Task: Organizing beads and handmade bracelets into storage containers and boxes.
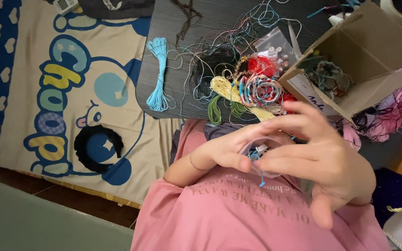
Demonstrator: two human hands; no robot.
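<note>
Close in front of my chest, my left hand (pixel 224 151) and my right hand (pixel 324 160) meet around a small clear plastic bag (pixel 261 155) with bits of blue cord inside. Both hands pinch it, the left from the left side, the right from above and the right. A short blue cord end (pixel 261 179) dangles under the bag. My pink shirt (pixel 238 214) fills the bottom of the view.
A dark lap table (pixel 173 28) carries a light-blue cord bundle (pixel 158 74), tangled coloured threads (pixel 257 86), green and yellow cords and small bead bags. An open cardboard box (pixel 364 60) of threads sits at right. A black headband (pixel 96 146) lies on the patterned blanket (pixel 33 93).
</note>
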